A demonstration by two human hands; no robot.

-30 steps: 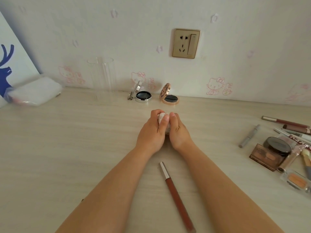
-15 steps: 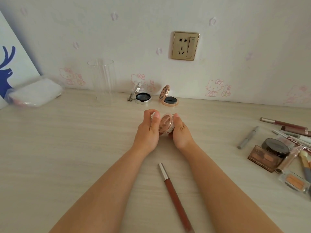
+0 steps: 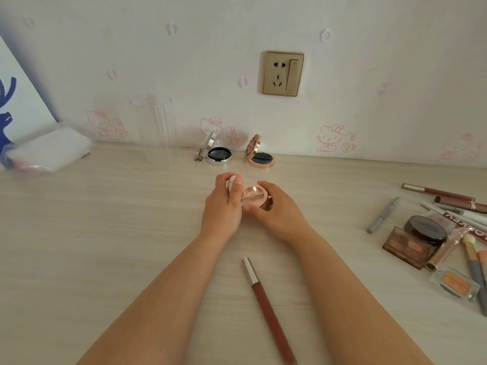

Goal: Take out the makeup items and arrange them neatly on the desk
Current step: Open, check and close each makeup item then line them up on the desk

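We see the left hand [image 3: 222, 206] and right hand [image 3: 279, 212] both gripping a compact [image 3: 254, 197] above the surface [image 3: 105, 233] middle.

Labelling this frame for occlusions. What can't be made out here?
- Pink compact, head view: fingers of the left hand and right hand cover its sides; contents unreadable.
- Brushes: cut off by the right edge.
- Plastic pouch: blurred at the left edge, contents unclear.
- Long lip pencil: tip cut off by the bottom edge.
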